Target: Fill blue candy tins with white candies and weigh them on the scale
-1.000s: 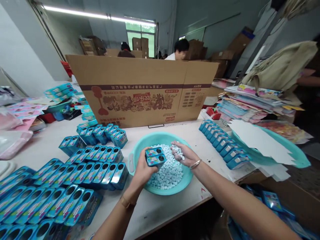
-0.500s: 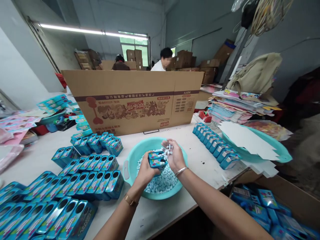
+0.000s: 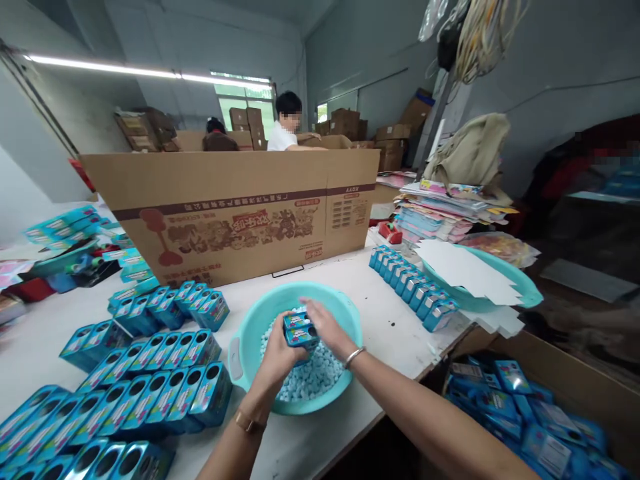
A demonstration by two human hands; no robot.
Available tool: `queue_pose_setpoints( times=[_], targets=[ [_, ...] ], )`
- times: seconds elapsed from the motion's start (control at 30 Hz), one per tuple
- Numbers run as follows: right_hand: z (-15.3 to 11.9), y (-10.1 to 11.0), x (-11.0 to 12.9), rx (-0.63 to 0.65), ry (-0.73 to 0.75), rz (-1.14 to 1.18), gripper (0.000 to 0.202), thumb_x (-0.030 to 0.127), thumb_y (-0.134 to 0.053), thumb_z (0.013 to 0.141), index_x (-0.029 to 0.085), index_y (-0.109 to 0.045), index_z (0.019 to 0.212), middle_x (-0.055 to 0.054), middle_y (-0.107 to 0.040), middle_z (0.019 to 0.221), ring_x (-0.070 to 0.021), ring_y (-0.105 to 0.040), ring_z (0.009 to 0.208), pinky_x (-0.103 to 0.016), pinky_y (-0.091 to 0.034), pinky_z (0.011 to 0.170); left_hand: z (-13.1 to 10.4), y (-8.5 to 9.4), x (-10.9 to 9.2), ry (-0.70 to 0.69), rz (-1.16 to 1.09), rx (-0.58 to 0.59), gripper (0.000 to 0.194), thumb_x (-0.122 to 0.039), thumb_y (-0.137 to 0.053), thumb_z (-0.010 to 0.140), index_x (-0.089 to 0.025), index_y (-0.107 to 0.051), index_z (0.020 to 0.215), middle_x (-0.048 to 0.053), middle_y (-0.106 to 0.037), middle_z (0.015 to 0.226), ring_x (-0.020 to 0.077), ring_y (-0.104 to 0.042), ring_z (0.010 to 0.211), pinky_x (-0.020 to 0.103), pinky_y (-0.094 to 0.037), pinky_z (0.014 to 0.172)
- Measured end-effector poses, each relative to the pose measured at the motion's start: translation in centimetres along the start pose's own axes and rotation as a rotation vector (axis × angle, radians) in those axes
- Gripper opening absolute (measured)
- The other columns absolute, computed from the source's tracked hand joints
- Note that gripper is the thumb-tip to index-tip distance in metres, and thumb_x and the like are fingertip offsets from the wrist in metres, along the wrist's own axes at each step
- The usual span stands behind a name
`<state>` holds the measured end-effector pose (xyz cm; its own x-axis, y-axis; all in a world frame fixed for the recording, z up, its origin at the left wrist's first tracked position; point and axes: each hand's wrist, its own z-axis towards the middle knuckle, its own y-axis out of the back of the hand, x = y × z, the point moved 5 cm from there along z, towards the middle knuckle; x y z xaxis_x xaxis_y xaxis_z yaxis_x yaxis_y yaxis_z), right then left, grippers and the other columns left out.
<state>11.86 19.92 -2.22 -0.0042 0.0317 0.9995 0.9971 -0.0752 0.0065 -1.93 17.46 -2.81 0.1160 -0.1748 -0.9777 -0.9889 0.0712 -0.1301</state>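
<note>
My left hand (image 3: 280, 349) is closed around two small blue tins (image 3: 301, 337), held side by side over the turquoise basin (image 3: 244, 333). Round openings show on the tops of the tins, and a few pale pellets sit at one of them. My right hand (image 3: 327, 331), slightly blurred, has its fingers stretched out beside and just above the tins; I see no pellets in it. Below both hands, the basin holds a heap of small pale-blue pellets (image 3: 313, 381).
Rows of blue tins with round openings (image 3: 150, 400) stand on the left. Another row of tins (image 3: 410, 287) and white card sheets on a second basin (image 3: 527, 290) are at right. A large carton (image 3: 240, 180) stands behind; an open box of tins (image 3: 530, 407) sits lower right.
The pellets that lay in my right palm are gone from it, and that hand has turned over with fingers extended by the tins. The camera view has swung to the right.
</note>
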Motion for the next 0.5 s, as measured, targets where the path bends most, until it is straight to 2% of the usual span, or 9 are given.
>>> queue_pose_setpoints(
  times=[0.07,0.17,0.27,0.37,0.43,0.5],
  targets=[
    [-0.1,-0.7,-0.6,0.053,-0.108,0.149,0.072,0.080,-0.053,0.071,0.020,-0.070,0.106,-0.011,-0.067,0.120,-0.0284,-0.056,0.118,-0.044,-0.038,0.104,-0.2,-0.4,0.3,0.061,-0.052,0.008,0.072,-0.006,-0.064,0.040,-0.019,-0.051,0.110,-0.001,-0.066,0.088,0.0192,-0.062,0.078,0.029,-0.049,0.069],
    [0.2,-0.2,-0.4,-0.001,-0.204,0.300,0.078,0.084,-0.043,0.075,0.022,-0.066,0.116,-0.011,-0.068,0.117,-0.0278,-0.054,0.122,-0.047,-0.032,0.108,-0.4,-0.8,0.4,0.109,-0.133,0.028,0.076,-0.009,-0.065,0.042,-0.019,-0.049,0.115,0.001,-0.068,0.093,0.0203,-0.064,0.082,0.030,-0.050,0.073],
    [0.2,0.6,0.7,-0.061,-0.183,0.239,0.078,0.085,-0.047,0.071,0.020,-0.069,0.107,-0.012,-0.069,0.112,-0.0295,-0.056,0.118,-0.047,-0.033,0.106,-0.6,-1.1,-0.1,0.064,-0.106,0.037,0.076,-0.006,-0.065,0.041,-0.019,-0.050,0.114,-0.001,-0.067,0.091,0.0191,-0.063,0.080,0.028,-0.050,0.070],
    [-0.1,0.6,1.0,-0.007,-0.202,0.189,0.079,0.087,-0.048,0.068,0.016,-0.071,0.093,-0.014,-0.070,0.102,-0.0308,-0.060,0.109,-0.046,-0.041,0.099,-0.8,-1.6,-0.3,0.045,-0.068,0.055,0.075,-0.004,-0.064,0.041,-0.020,-0.052,0.113,-0.002,-0.067,0.090,0.0191,-0.063,0.079,0.027,-0.051,0.067],
    [-0.3,0.7,0.8,-0.029,-0.206,0.187,0.080,0.087,-0.046,0.070,0.016,-0.071,0.096,-0.015,-0.070,0.104,-0.0298,-0.060,0.110,-0.046,-0.040,0.101,-0.9,-1.8,-0.3,0.042,-0.063,0.066,0.074,-0.004,-0.064,0.041,-0.020,-0.052,0.112,-0.002,-0.067,0.090,0.0197,-0.064,0.079,0.028,-0.052,0.068],
    [-0.4,0.8,0.9,-0.055,-0.135,0.130,0.077,0.085,-0.050,0.070,0.018,-0.071,0.101,-0.013,-0.068,0.112,-0.0296,-0.057,0.116,-0.045,-0.037,0.104,-1.0,-1.9,-0.1,0.041,-0.076,0.053,0.074,-0.003,-0.064,0.042,-0.021,-0.052,0.113,-0.002,-0.067,0.088,0.0194,-0.064,0.078,0.028,-0.052,0.068]
  ],
)
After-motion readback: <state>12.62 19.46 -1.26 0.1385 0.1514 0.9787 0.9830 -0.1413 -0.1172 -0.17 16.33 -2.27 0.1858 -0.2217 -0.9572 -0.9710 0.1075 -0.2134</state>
